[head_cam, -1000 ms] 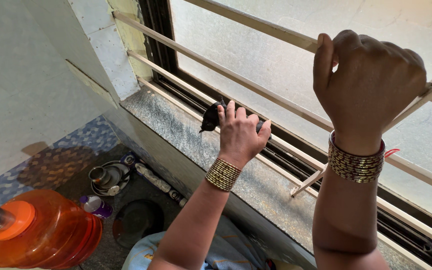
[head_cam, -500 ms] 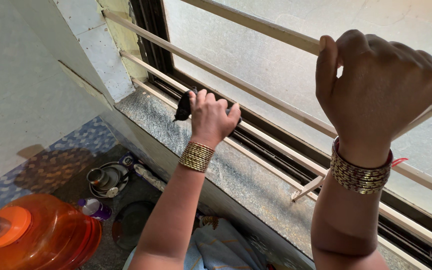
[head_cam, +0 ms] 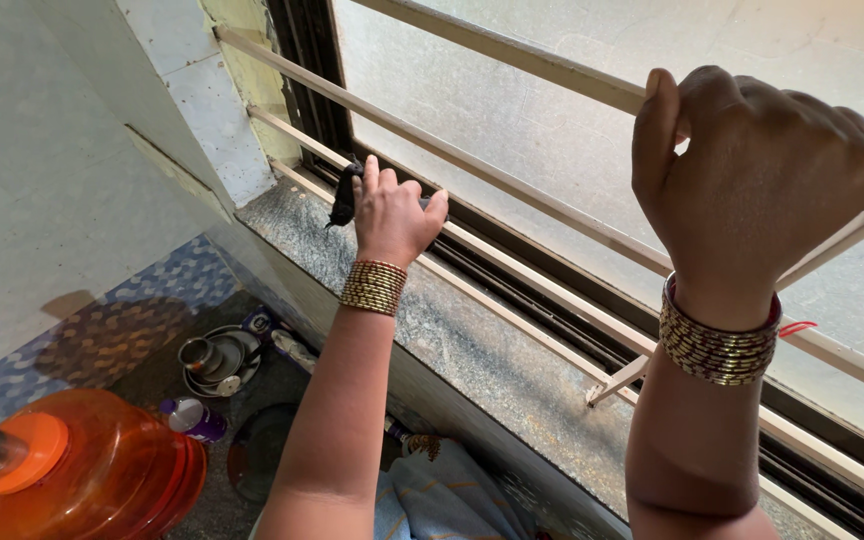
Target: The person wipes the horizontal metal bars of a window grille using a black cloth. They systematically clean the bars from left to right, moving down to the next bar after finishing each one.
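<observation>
Cloth [head_cam: 343,196], dark and crumpled, in left hand [head_cam: 392,218] at window rail [head_cam: 512,290]

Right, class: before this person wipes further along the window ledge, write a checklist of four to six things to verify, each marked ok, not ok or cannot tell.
1. Cloth held in the left hand: ok, fingers wrapped round it.
2. Right hand has a firm grip on the upper bar: ok, fist closed over it.
3. Cloth in contact with the lowest bar: cannot tell, the hand hides the contact.
4. Ledge free of loose things ahead of the cloth: ok, bare stone shows.
5. Dishes and orange jug below clear of the arm: ok, they sit on the floor.
6. Footing stable: cannot tell, feet out of view.
</observation>
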